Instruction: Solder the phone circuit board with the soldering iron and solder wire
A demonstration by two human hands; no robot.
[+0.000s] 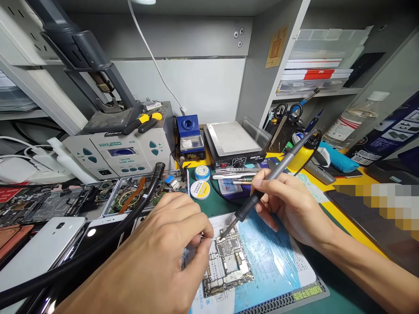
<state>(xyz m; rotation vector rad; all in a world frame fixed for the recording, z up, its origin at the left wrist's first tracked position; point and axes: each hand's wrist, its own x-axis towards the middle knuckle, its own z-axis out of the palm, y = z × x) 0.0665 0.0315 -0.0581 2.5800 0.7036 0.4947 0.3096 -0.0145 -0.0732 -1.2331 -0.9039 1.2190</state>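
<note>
Nearest to the head camera is the left hand (170,240), beside the left edge of the circuit board (222,266); its grip is pinched, thumb against forefinger, on a thin silvery strand (206,237). To the upper right of the board, the right hand (291,196) has its grip closed around a soldering iron (247,209), whose tip reaches the board's upper part. Under the board lies a blue-and-white mat (271,253); beyond the board are two small round containers (200,190)
</note>
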